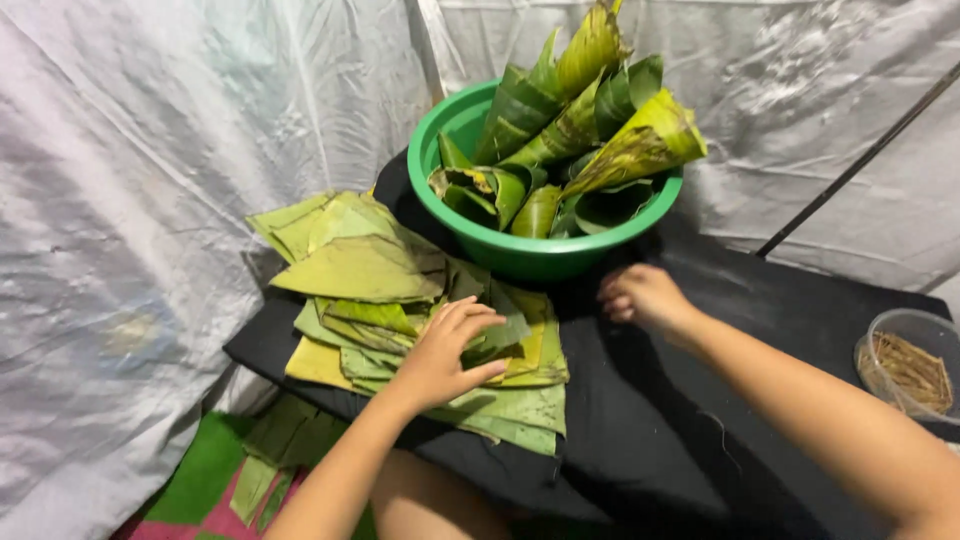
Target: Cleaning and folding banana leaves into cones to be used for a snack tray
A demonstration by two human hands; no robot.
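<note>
A loose stack of cut green and yellowish banana leaf pieces (370, 270) lies on a black cloth (640, 400). My left hand (447, 352) rests on the stack, fingers spread over a leaf piece near its right side. My right hand (645, 297) hovers over the black cloth just below a green plastic basin (520, 250), fingers curled, holding nothing that I can see. The basin is filled with several leaf cones (590, 130) standing and leaning against each other.
A clear plastic container (908, 370) of thin brown sticks sits at the right edge. Silver-grey sheeting (130, 200) hangs behind and to the left. A few leaf scraps (270, 460) lie on a green and pink mat below the cloth.
</note>
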